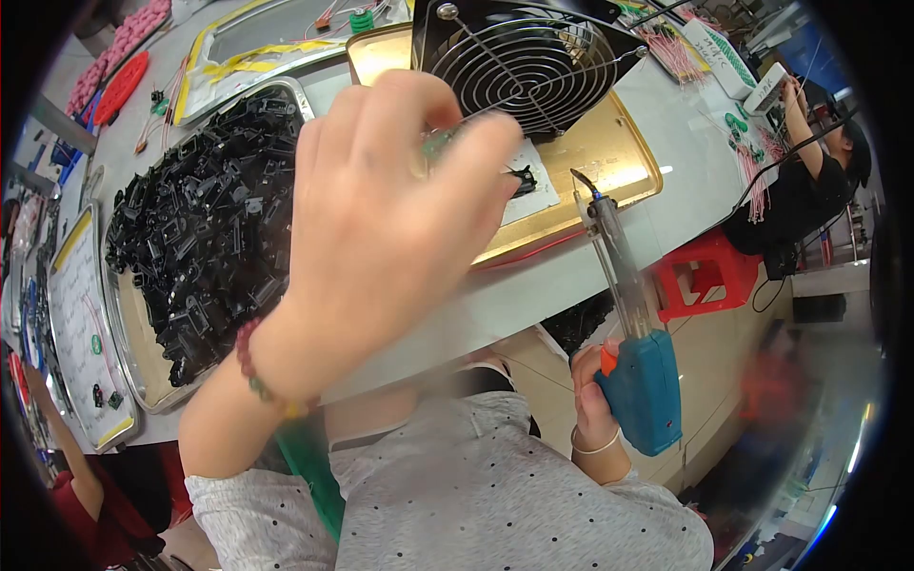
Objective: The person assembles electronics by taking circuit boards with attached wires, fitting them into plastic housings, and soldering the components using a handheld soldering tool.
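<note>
Hands apart: left hand (381, 214) raised over bench (457, 328), right hand (592, 407) gripping soldering gun (649, 390)

Left hand blurred, fingers curled, thumb reaching toward the index finger; roughly half closed. Something greenish (436, 145) shows in the gap, but cannot tell if it is held or just behind. Right hand wrapped around the teal handle, by the orange trigger, gun upright, low at the bench edge. Its bent tip (582, 179) points up just beside the near side of the gold tray (636, 157), apart from the black part (524, 181) on the white sheet (541, 198) in that tray.

Fan (526, 88) with round wire guard stands tilted over the tray, behind the left hand. Big heap of black parts (214, 224) in a metal tray on the person's left; farther left, a tray with white lining (84, 324) carries a few small green and black pieces.

Progress: heap is large, so plenty looks unworked; only a little black stuff is out on the sheet. Tip is not touching it. Whether that piece is finished, cannot tell; no count of completed ones possible. Wires with green pieces (738, 124) lie across the bench near another person (809, 171), at work on the right.
</note>
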The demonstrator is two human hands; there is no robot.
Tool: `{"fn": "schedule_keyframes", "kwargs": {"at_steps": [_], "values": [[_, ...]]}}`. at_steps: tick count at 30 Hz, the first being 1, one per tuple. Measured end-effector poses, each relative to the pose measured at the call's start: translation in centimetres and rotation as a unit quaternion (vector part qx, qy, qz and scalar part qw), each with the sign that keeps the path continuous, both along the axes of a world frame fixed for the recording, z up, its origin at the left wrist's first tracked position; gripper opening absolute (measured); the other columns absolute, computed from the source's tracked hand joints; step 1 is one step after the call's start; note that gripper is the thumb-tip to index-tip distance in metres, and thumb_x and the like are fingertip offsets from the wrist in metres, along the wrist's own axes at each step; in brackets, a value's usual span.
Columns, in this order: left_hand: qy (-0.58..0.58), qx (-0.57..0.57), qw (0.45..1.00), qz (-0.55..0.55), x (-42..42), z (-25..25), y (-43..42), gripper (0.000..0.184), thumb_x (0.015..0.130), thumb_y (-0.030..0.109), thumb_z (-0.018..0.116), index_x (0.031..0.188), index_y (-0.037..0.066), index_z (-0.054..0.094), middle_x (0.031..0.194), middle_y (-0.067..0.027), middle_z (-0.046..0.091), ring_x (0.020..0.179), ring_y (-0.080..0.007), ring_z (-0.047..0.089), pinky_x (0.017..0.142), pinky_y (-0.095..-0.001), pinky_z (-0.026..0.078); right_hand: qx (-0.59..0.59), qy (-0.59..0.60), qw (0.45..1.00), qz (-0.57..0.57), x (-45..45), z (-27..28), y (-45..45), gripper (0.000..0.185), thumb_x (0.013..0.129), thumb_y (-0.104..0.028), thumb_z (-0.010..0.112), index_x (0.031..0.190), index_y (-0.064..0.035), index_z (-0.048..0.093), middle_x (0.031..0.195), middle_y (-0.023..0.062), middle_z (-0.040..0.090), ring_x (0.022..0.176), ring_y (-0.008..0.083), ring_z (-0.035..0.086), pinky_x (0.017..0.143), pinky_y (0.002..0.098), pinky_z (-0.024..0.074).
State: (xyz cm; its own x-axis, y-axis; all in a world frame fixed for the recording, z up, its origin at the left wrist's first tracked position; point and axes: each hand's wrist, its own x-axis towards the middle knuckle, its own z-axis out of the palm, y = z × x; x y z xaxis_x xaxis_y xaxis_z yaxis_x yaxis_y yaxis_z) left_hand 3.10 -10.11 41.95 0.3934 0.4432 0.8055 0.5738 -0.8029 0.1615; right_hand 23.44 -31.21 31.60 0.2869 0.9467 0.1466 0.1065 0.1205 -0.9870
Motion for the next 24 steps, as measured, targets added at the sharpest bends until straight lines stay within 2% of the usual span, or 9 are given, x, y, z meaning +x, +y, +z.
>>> {"fn": "schedule_keyframes", "kwargs": {"at_steps": [4,12,14,15,17,20,21,23,24], "values": [[0.216,-0.006,0.976,0.027,-0.2,1.1,-1.4,0.021,0.068,0.012,0.065,0.089,0.012,0.066,0.085,-0.0007,0.050,0.082,-0.0190,0.050,0.077,-0.0338,0.035,0.000,-0.035,0.999,-0.011,0.7,-0.8,-0.2,0.037,0.086,-0.016,0.065,0.118,-0.0013,0.054,0.102,0.0056,0.059,0.095,0.0162,0.056,0.082,0.0282,0.0437],[0.259,-0.029,0.965,-0.010,-1.0,1.0,0.3,0.017,0.072,0.008,0.062,0.089,0.010,0.066,0.085,-0.0022,0.049,0.087,-0.0176,0.050,0.080,-0.0325,0.034,0.009,-0.032,0.999,0.029,1.1,-0.9,0.3,0.031,0.086,-0.019,0.064,0.111,-0.0020,0.055,0.098,0.0079,0.059,0.093,0.0177,0.055,0.079,0.0276,0.0436],[0.258,-0.015,0.966,-0.018,-1.1,0.8,0.6,0.016,0.073,0.008,0.061,0.088,0.010,0.065,0.084,-0.0023,0.048,0.086,-0.0176,0.050,0.080,-0.0322,0.034,0.004,0.112,0.994,0.020,0.7,-0.9,0.3,0.031,0.090,-0.025,0.059,0.110,-0.0020,0.055,0.097,0.0094,0.059,0.091,0.0185,0.054,0.077,0.0276,0.0436],[0.249,-0.012,0.968,-0.015,-1.1,0.8,0.7,0.015,0.073,0.009,0.061,0.087,0.010,0.065,0.084,-0.0022,0.048,0.086,-0.0177,0.050,0.080,-0.0322,0.034,0.002,0.242,0.970,0.027,0.7,-1.2,0.2,0.033,0.092,-0.029,0.055,0.110,-0.0019,0.055,0.096,0.0101,0.059,0.090,0.0189,0.053,0.077,0.0276,0.0437],[0.230,-0.007,0.973,-0.010,-1.2,0.8,0.9,0.013,0.073,0.009,0.061,0.086,0.010,0.064,0.082,-0.0021,0.046,0.085,-0.0179,0.050,0.080,-0.0322,0.034,0.009,0.384,0.922,0.049,0.9,-1.6,0.2,0.036,0.095,-0.034,0.048,0.110,-0.0020,0.055,0.096,0.0112,0.059,0.089,0.0193,0.052,0.077,0.0277,0.0439],[0.238,-0.002,0.970,-0.038,-1.4,1.1,1.2,0.013,0.072,0.010,0.061,0.085,0.011,0.063,0.082,-0.0020,0.045,0.084,-0.0176,0.049,0.079,-0.0323,0.033,0.024,0.403,0.912,0.071,1.0,-1.8,0.3,0.039,0.096,-0.037,0.044,0.109,-0.0022,0.055,0.096,0.0116,0.059,0.089,0.0196,0.053,0.076,0.0283,0.0447],[0.240,0.004,0.970,-0.038,-1.4,1.1,1.4,0.013,0.072,0.010,0.061,0.085,0.011,0.062,0.082,-0.0020,0.044,0.085,-0.0174,0.049,0.079,-0.0323,0.033,0.024,0.393,0.917,0.061,1.0,-1.9,0.3,0.039,0.095,-0.037,0.047,0.109,-0.0021,0.055,0.096,0.0111,0.059,0.088,0.0196,0.054,0.075,0.0288,0.0455],[0.241,0.022,0.969,-0.038,-1.3,1.0,1.9,0.011,0.072,0.011,0.061,0.083,0.012,0.062,0.083,-0.0020,0.044,0.085,-0.0170,0.049,0.079,-0.0323,0.033,-0.022,0.200,0.979,0.003,1.0,-2.8,0.0,0.037,0.091,-0.036,0.055,0.107,-0.0022,0.056,0.095,0.0096,0.059,0.086,0.0198,0.056,0.071,0.0299,0.0468],[0.253,0.008,0.967,-0.031,-1.4,1.0,1.8,0.011,0.072,0.011,0.060,0.083,0.012,0.061,0.083,-0.0021,0.044,0.085,-0.0170,0.049,0.079,-0.0324,0.033,-0.067,0.011,0.997,-0.047,1.1,-3.8,-0.7,0.036,0.088,-0.034,0.059,0.105,-0.0023,0.057,0.094,0.0086,0.060,0.084,0.0200,0.058,0.069,0.0305,0.0473]]}}
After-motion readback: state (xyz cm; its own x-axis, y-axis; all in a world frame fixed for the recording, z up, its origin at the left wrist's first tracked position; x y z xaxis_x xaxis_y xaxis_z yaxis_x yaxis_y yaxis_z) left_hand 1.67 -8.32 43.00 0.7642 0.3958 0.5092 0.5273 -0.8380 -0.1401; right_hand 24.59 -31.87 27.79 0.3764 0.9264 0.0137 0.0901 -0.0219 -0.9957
